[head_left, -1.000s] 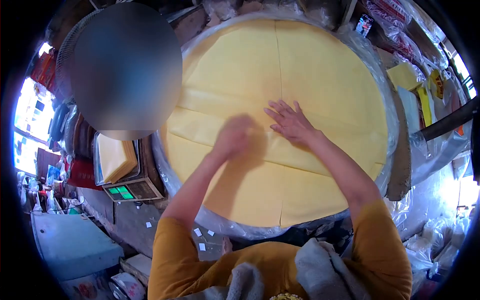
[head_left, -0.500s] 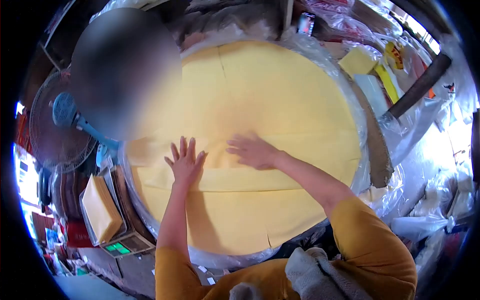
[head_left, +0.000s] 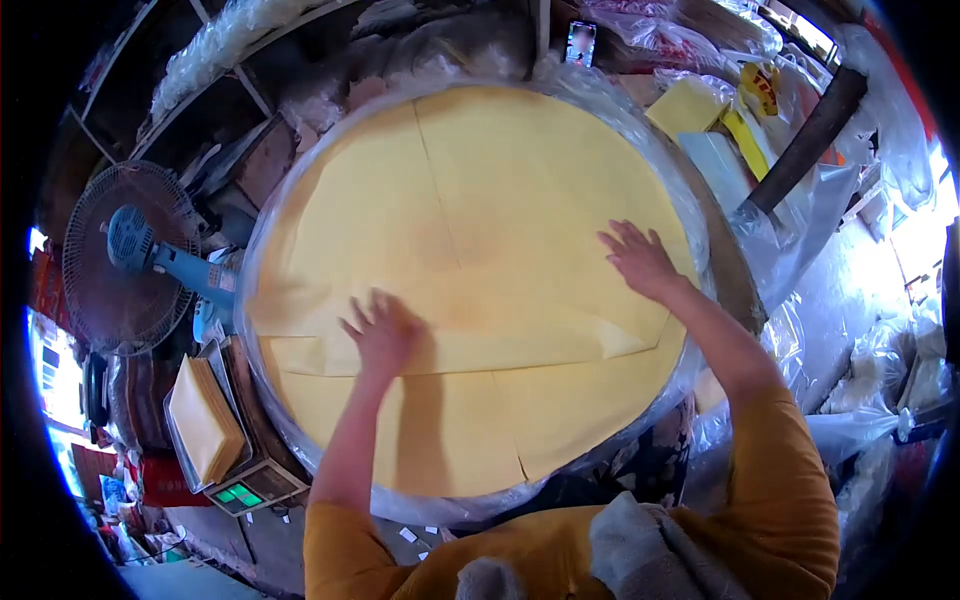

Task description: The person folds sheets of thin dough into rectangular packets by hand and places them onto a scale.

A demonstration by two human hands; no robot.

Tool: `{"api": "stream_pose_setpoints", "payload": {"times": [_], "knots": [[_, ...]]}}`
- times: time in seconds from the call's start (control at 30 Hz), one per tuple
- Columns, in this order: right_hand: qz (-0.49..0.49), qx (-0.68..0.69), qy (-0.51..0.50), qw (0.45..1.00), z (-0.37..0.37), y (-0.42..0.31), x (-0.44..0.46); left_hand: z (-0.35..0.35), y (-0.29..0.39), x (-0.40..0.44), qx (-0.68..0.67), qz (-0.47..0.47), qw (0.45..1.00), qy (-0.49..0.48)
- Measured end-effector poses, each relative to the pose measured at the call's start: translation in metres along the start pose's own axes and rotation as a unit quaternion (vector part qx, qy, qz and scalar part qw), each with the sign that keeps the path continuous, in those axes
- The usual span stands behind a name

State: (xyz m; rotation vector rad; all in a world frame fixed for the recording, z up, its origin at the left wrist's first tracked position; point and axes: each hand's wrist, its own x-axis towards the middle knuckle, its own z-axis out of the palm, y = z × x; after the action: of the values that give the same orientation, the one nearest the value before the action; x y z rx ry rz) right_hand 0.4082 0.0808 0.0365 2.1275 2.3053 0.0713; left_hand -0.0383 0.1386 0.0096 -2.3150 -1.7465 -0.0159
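A large round spread of pale yellow sheets [head_left: 500,180] lies over a surface rimmed with clear plastic. Across its lower part runs a layered edge, a little raised toward the right. My left hand [head_left: 385,335] is over the sheets left of the middle, just above that edge, fingers spread and slightly blurred. Near the right side of the round, my right hand [head_left: 640,260] has its fingers apart on or just above the sheet. Neither hand holds anything.
A blue fan [head_left: 130,240] stands at the left. Below it, yellow sheets [head_left: 205,420] are stacked on a scale [head_left: 250,492] with a green display. A phone [head_left: 580,44] stands at the back; a dark bar [head_left: 810,140] juts in at the right.
The view has shifted. My right hand has moved from near the middle to the right side of the round. My left hand has stayed left of the middle. The layered edge lies differently at the right.
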Motion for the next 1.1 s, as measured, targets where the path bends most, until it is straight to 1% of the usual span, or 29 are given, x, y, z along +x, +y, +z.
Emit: {"api": "stream_pose_setpoints", "payload": {"times": [0.03,0.07,0.1,0.2,0.23,0.3,0.33,0.4,0.43,0.47,0.53,0.57,0.6,0.63,0.67,0.73,0.77,0.83,0.87,0.93,1.07,1.1], "knots": [[0.001,0.021,-0.003,1.0,-0.002,0.011,-0.005,-0.017,0.029,-0.019,-0.061,0.037,0.994,-0.088],[0.003,0.043,-0.005,0.999,-0.004,0.02,-0.009,-0.028,0.051,-0.038,-0.082,0.131,0.978,-0.14],[0.003,0.064,-0.006,0.998,-0.007,0.025,-0.012,-0.037,0.06,-0.054,-0.185,0.162,0.956,-0.158],[0.011,0.028,-0.082,0.996,-0.045,0.018,-0.029,-0.019,0.055,-0.045,-0.183,0.237,0.952,-0.065],[0.04,0.061,-0.104,0.992,-0.046,0.018,-0.036,-0.009,0.046,-0.031,-0.174,0.275,0.945,-0.041],[0.097,0.125,-0.147,0.976,-0.042,0.016,-0.053,-0.032,0.037,-0.002,-0.144,0.281,0.943,-0.102],[0.071,0.131,-0.177,0.973,-0.037,0.012,-0.062,-0.04,0.034,0.004,-0.129,0.284,0.941,-0.133],[0.013,0.14,-0.238,0.961,-0.025,-0.004,-0.083,-0.02,0.026,0.005,-0.146,0.268,0.948,-0.092],[0.056,0.21,-0.324,0.921,-0.041,-0.025,-0.095,-0.013,0.025,0.002,-0.154,0.261,0.95,-0.071],[0.099,0.277,-0.404,0.866,-0.06,-0.049,-0.103,-0.017,0.026,-0.007,-0.175,0.259,0.948,-0.057],[0.059,0.233,-0.395,0.887,-0.07,-0.078,-0.108,-0.028,0.031,-0.038,-0.217,0.253,0.942,-0.032],[0.037,0.209,-0.39,0.896,-0.072,-0.086,-0.11,-0.034,0.031,-0.053,-0.226,0.249,0.941,-0.037],[-0.006,0.204,-0.278,0.939,-0.061,-0.088,-0.11,-0.04,0.032,-0.067,-0.236,0.246,0.939,-0.042],[-0.049,0.197,-0.161,0.966,-0.042,-0.091,-0.107,-0.045,0.033,-0.077,-0.245,0.241,0.938,-0.048],[-0.093,0.189,-0.044,0.977,-0.026,-0.095,-0.107,-0.048,0.034,-0.083,-0.257,0.251,0.932,-0.049],[-0.171,0.164,-0.002,0.972,-0.024,-0.104,-0.096,-0.05,0.034,-0.101,-0.281,0.261,0.921,-0.064],[-0.21,0.152,0.021,0.966,-0.022,-0.11,-0.091,-0.051,0.034,-0.11,-0.276,0.269,0.919,-0.087],[-0.253,0.101,-0.023,0.962,0.005,-0.114,-0.086,-0.056,0.039,-0.112,-0.264,0.292,0.912,-0.119],[-0.272,0.072,-0.043,0.959,0.018,-0.111,-0.083,-0.061,0.041,-0.112,-0.247,0.287,0.917,-0.125],[-0.278,0.081,-0.081,0.954,0.01,-0.108,-0.08,-0.07,0.044,-0.115,-0.212,0.281,0.926,-0.139],[-0.313,0.136,-0.16,0.926,-0.006,-0.094,-0.068,-0.062,0.048,-0.119,-0.162,0.284,0.942,-0.079],[-0.313,0.162,-0.16,0.922,-0.009,-0.092,-0.067,-0.059,0.051,-0.118,-0.148,0.289,0.944,-0.058]]}}
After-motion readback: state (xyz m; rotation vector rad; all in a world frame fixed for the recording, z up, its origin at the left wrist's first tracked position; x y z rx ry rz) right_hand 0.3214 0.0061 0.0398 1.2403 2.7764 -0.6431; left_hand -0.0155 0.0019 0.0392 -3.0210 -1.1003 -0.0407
